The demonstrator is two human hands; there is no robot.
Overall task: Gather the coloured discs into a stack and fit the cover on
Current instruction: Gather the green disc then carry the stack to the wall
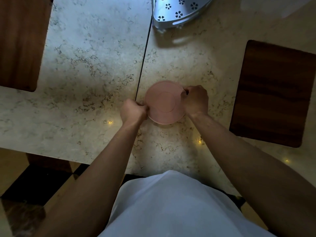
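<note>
We look down on a pale marbled tabletop (89,65), split by a dark seam that runs from the far edge toward us just left of centre. A dark wooden board (22,41) lies at the far left, and a second wooden board (273,93) lies on the right, well apart from our work. At the far edge, right of the seam, sits a silvery metal tray (177,12) pierced with flower-shaped holes, partly cut off by the frame. Our white shirt (171,206) fills the near bottom. Both bare forearms reach in toward the middle, where a round pink cover (164,101) sits on the tabletop just right of the seam, with a faint raised ring on its top. A thin paler edge shows under its near rim; we cannot tell whether discs lie beneath. Our left hand (133,110) is curled closed, its fingertips pinching the cover's left rim. Our right hand (195,100) is likewise curled closed, gripping the right rim from the opposite side, so the cover lies between the two hands.
</note>
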